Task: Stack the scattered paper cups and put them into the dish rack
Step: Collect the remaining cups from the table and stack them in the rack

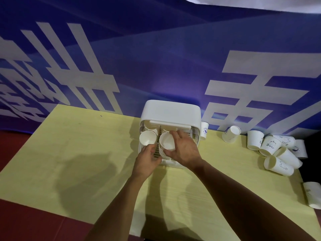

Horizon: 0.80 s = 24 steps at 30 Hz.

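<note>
yellow counter [69, 153] | left hand [147, 160] curled against stack of white paper cups [165, 143], grip unclear tbh | white plastic dish rack [171, 110] holds the stack, lone white paper cup [147, 140] inside left | right hand [184, 150] grasping the stack's top | loose printed paper cups [271, 146] far right

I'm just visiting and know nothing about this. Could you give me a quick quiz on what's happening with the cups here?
1. True or false: the loose cups lie left of the dish rack.
2. The cup stack gripped by the right hand is: A at the rack's open front; B on the rack's lid; C on the floor.
3. Fill in: the table top is ___.
Key: 1 false, they lie to its right; 2 A; 3 yellow.
</note>
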### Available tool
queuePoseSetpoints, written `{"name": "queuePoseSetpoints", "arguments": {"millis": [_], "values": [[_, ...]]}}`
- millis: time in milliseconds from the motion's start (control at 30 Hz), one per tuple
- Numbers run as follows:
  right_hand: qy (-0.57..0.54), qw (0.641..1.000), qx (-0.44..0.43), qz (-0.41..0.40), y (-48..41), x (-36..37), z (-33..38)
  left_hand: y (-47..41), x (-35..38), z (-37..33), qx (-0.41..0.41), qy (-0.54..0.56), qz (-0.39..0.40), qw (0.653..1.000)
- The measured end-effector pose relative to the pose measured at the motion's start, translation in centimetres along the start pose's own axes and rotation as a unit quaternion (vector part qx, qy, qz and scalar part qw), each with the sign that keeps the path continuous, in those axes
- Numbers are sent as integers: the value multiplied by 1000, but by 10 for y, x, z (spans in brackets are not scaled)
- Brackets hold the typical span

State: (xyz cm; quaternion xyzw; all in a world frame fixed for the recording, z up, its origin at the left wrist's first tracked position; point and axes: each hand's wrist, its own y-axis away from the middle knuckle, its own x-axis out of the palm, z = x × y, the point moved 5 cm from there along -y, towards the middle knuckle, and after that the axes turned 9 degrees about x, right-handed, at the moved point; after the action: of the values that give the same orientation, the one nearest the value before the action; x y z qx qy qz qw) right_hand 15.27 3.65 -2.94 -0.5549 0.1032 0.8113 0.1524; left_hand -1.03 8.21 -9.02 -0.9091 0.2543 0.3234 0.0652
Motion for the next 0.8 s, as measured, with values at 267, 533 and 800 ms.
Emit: {"name": "queuePoseSetpoints", "arguments": {"millis": [267, 533, 800], "values": [[42, 998, 12, 38, 3, 19, -10, 7, 6, 11, -12, -8, 15, 1000], [33, 998, 37, 38, 8, 31, -11, 18, 12, 21, -16, -5, 23, 1000], [-15, 999, 28, 20, 26, 15, -32, 22, 33, 6, -20, 42, 78, 996]]}}
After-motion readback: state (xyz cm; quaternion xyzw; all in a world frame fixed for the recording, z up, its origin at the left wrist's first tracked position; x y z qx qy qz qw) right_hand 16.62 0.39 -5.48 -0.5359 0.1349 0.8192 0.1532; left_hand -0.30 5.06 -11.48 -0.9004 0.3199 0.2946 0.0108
